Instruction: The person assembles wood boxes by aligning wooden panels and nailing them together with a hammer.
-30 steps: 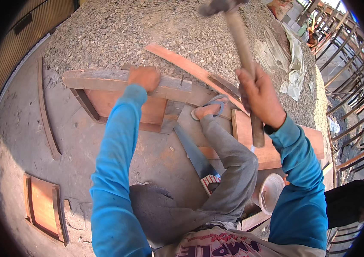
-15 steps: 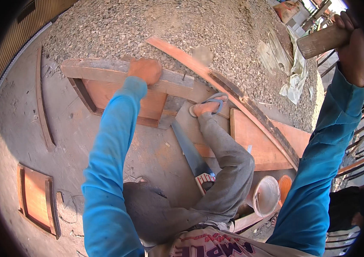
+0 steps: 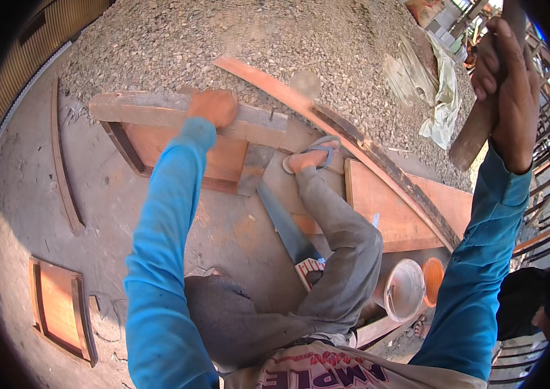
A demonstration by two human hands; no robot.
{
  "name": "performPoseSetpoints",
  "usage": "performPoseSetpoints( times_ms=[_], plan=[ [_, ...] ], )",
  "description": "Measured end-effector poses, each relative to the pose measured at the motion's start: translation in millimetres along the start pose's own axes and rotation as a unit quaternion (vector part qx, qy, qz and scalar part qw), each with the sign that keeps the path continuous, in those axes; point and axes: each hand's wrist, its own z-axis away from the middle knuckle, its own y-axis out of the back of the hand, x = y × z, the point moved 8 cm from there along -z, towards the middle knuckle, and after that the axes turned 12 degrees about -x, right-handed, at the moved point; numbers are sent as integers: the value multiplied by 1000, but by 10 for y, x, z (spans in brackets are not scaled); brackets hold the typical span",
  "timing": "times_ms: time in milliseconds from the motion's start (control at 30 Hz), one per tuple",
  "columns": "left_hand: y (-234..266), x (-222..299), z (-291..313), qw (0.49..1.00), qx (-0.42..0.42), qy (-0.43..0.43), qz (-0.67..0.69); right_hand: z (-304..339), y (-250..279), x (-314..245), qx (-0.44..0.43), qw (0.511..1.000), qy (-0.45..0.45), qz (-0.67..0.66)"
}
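My left hand (image 3: pixel 214 108) is closed over the edge of a weathered wooden plank (image 3: pixel 139 107), which lies along the top of a shallow panelled wooden frame (image 3: pixel 178 152). To the right of that hand, a nail (image 3: pixel 272 115) stands up out of the plank. Raised high at the upper right, my right hand (image 3: pixel 515 104) has its fingers wrapped round a thick wooden stick (image 3: pixel 472 136). Its lower end slants down toward the gravel side. The upper end runs up by the picture's dark rim, so its full shape is hidden.
A handsaw (image 3: pixel 285 220) lies beside my bent leg and sandalled foot (image 3: pixel 314 159). Long boards (image 3: pixel 268 84) and a wooden panel (image 3: pixel 385 214) lie to the right, near a white bucket (image 3: pixel 403 292). Gravel (image 3: pixel 178 45) is piled beyond; a small framed panel (image 3: pixel 61 305) sits left.
My right hand has come lower and slightly left, and the wooden stick has swung from nearly level to steeply upright. My left hand keeps its place on the plank.
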Motion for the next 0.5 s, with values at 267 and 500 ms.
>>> performPoseSetpoints(
  times_ms=[267, 500],
  plan=[
    [58, 174, 35, 1000, -12, -26, 14, 1005, -1239, 1165, -133, 925, -351, -57],
    [102, 136, -21, 1000, -27, -3, 7, 769, -657, 666, -129, 936, -326, -39]
  ],
)
